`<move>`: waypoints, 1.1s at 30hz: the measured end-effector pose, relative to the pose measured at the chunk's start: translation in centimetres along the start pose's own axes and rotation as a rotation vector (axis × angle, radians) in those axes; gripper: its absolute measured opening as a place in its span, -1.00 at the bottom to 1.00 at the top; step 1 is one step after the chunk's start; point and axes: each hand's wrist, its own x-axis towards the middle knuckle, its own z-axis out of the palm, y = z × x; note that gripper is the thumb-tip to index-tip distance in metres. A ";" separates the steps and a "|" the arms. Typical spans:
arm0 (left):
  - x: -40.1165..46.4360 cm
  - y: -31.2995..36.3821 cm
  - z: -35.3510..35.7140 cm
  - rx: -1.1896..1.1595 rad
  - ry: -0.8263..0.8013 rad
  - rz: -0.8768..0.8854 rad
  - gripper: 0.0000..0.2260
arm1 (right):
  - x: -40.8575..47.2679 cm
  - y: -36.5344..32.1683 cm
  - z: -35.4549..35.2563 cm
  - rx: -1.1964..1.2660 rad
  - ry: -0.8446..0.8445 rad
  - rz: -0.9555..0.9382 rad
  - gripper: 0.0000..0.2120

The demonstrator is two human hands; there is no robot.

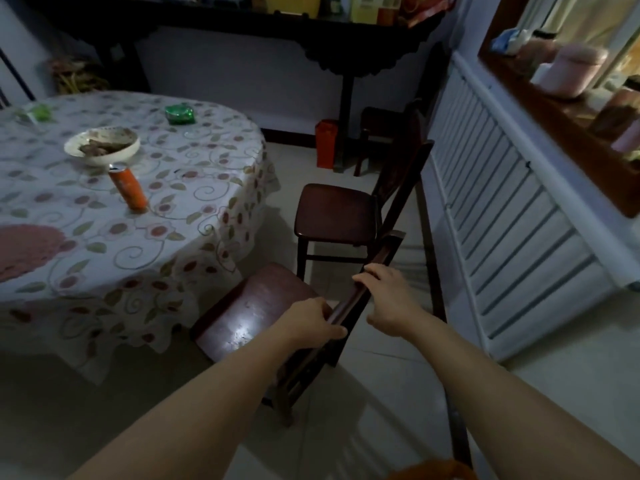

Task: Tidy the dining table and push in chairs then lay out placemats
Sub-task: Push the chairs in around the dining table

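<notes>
Dim room, pale tiled floor (398, 393), round table (194, 244) at left under a floral cloth, bearing a bowl (102, 147), an upright orange can (127, 189) and a green dish (178, 114). Near chair (256, 310) just beside the table's edge, seat partly under the cloth's hem, left hand (311, 322) closed around its top rail, right hand (389, 299) laid on the same rail, fingers curled over it. Second chair (337, 213) behind, apart from the table; white slatted cabinet (512, 230) at right, dark sideboard (242, 22) along the far wall.
</notes>
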 end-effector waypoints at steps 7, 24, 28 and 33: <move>1.2 1.4 2.2 0.239 0.169 -0.129 -0.73 | 4.3 3.0 0.6 -0.234 0.055 -0.349 -0.59; 1.6 -0.8 -1.4 0.386 0.555 -0.313 -0.71 | 13.6 -1.7 -2.6 -0.407 0.031 -0.811 -0.86; 2.3 -2.8 -5.6 0.398 0.681 -0.332 -0.73 | 17.1 -5.3 -5.0 -0.436 0.031 -0.807 -0.74; 2.6 -6.3 -12.0 0.364 0.764 -0.361 -0.71 | 21.3 -10.7 -7.3 -0.477 0.098 -0.836 -0.64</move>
